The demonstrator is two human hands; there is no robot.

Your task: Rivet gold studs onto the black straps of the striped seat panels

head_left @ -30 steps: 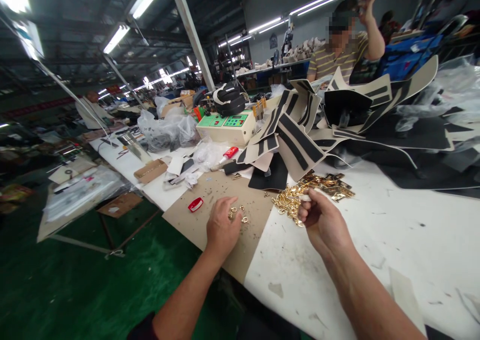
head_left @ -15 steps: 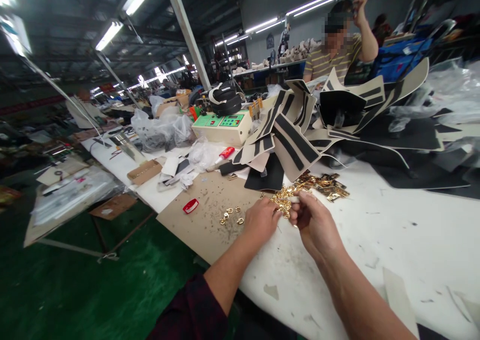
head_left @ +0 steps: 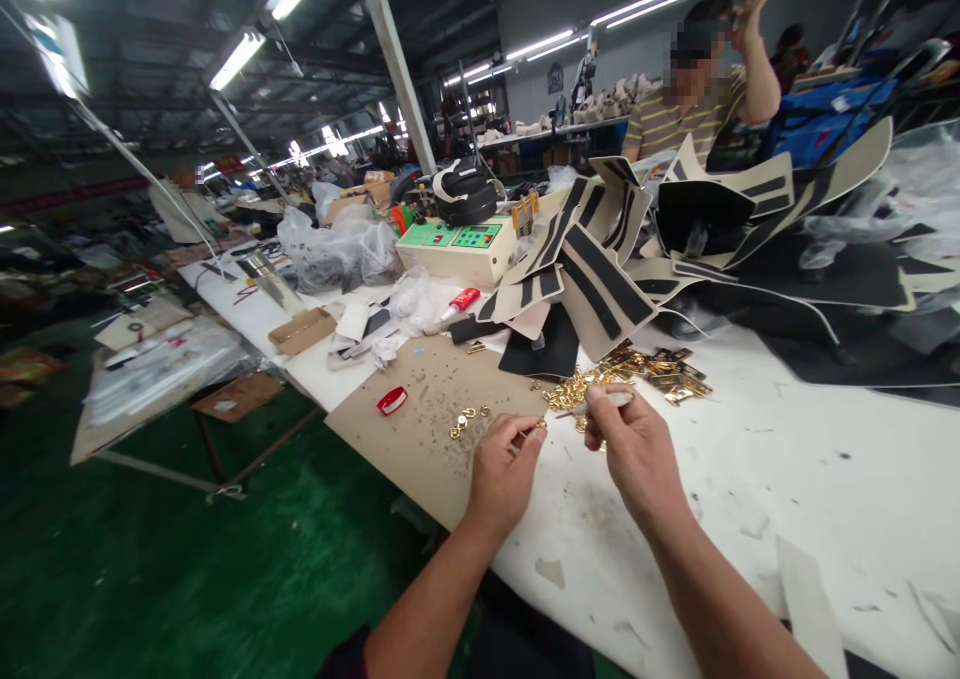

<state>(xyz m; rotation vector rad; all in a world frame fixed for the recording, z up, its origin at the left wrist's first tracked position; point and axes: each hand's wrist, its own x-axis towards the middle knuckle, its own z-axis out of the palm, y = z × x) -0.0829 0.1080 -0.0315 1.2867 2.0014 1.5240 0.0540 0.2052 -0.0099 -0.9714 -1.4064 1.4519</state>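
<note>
My left hand (head_left: 504, 469) pinches a small gold metal fitting (head_left: 541, 424) between thumb and fingertips, just above the white tabletop. My right hand (head_left: 637, 449) is closed around a slim tool with a pale handle (head_left: 621, 397); its thin dark shaft points left toward the left hand, a short gap apart. Whether it is a screwdriver or an awl I cannot tell. Behind the fingers lies a heap of small gold fittings (head_left: 568, 393), with flat gold plates (head_left: 679, 374) to its right. Several U-shaped gold fittings (head_left: 466, 417) rest on the brown cardboard (head_left: 420, 449), left of my left hand.
A red oval object (head_left: 391, 401) lies on the cardboard. Farther back are a red-and-white tube (head_left: 465, 300), a cream machine with a green panel (head_left: 457, 249), and stacked beige panels with black strips (head_left: 604, 294). Across the table a person (head_left: 682, 119) in a striped shirt raises one hand.
My left hand has drawn back from the gold heap and now pinches a small fitting. My right hand keeps the slim tool, its shaft now visible. The view has shifted slightly left.
</note>
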